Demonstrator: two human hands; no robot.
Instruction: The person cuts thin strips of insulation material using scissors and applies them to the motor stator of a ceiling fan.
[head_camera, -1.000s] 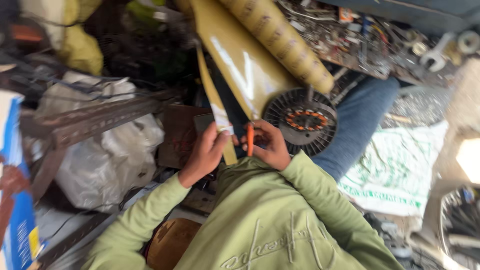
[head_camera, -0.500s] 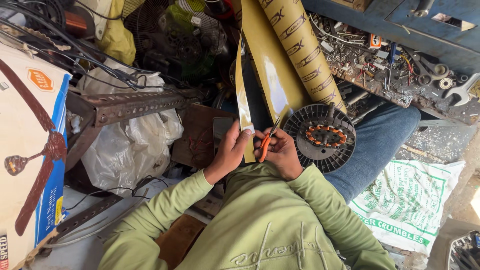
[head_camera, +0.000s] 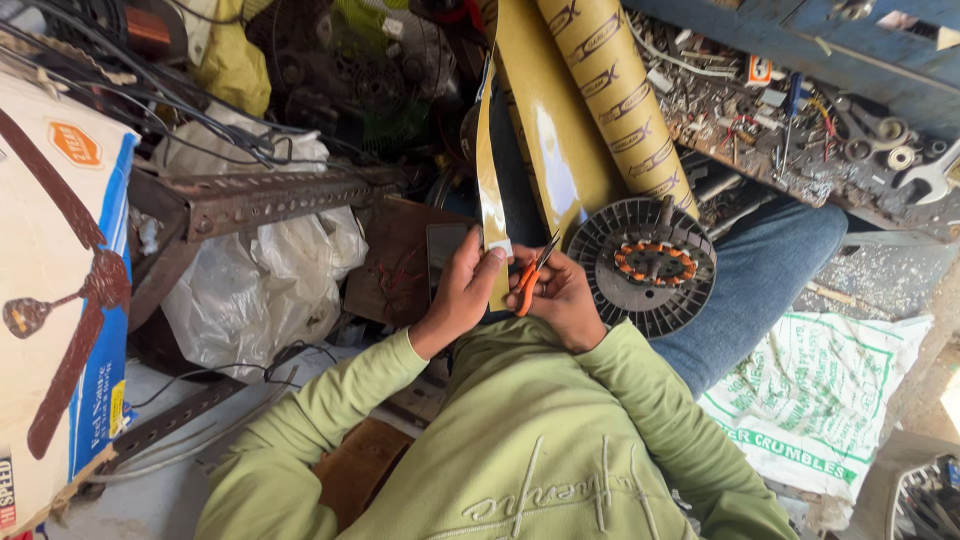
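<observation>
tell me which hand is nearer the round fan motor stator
Right. The right hand, holding orange-handled scissors, sits just beside the stator; the left hand is farther off, gripping the yellow strip.

Head camera looks steeply down, close above the lap.

Orange-handled scissors (head_camera: 527, 283), yellow strip (head_camera: 487, 170)

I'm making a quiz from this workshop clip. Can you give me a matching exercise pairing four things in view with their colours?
Things:
1. scissors
2. strip held by the left hand
3. sleeve on the right hand side
4. stator disc

Colours:
A. dark grey with orange coils
B. light green
C. orange handles
D. yellowish

Pairs: 1-C, 2-D, 3-B, 4-A
</observation>
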